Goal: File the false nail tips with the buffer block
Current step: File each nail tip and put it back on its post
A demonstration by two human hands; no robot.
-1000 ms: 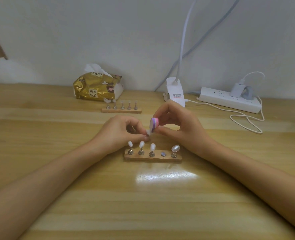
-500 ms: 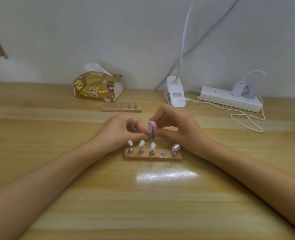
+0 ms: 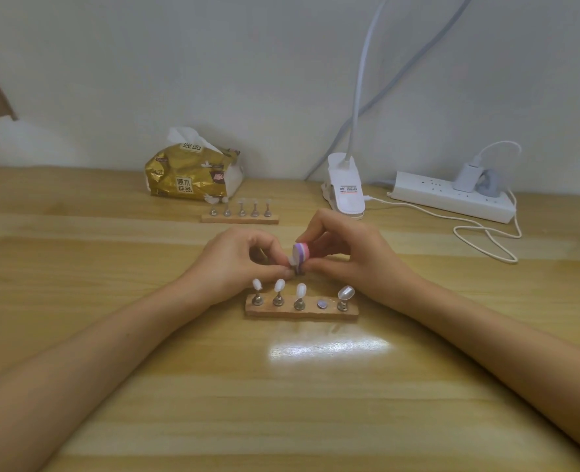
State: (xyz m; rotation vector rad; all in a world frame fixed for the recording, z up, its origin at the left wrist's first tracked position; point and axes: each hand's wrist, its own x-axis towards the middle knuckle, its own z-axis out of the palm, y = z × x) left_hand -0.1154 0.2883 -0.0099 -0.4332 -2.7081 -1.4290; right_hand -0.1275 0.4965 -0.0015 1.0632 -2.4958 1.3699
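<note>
The buffer [image 3: 301,252] is pinched by the right hand [image 3: 350,253] just above the stand [image 3: 302,311]; a nail tip [image 3: 293,261] is pinched against it by the left hand [image 3: 237,260]. Tissues [image 3: 193,175] and a second stand [image 3: 240,218] lie behind.

I take this for a home desk set up for nail practice. What I see through the head camera is a pale wooden desk [image 3: 111,335] meeting a plain white wall [image 3: 247,80]. Taking the clip lamp [image 3: 344,190] as my marker, an opened gold tissue pack [image 3: 193,175] lies to its left. To its right is a white power strip [image 3: 448,199] with a charger [image 3: 465,177] plugged in. The far nail stand [image 3: 240,218] and the near nail stand [image 3: 300,310] sit in front of the lamp.
</note>
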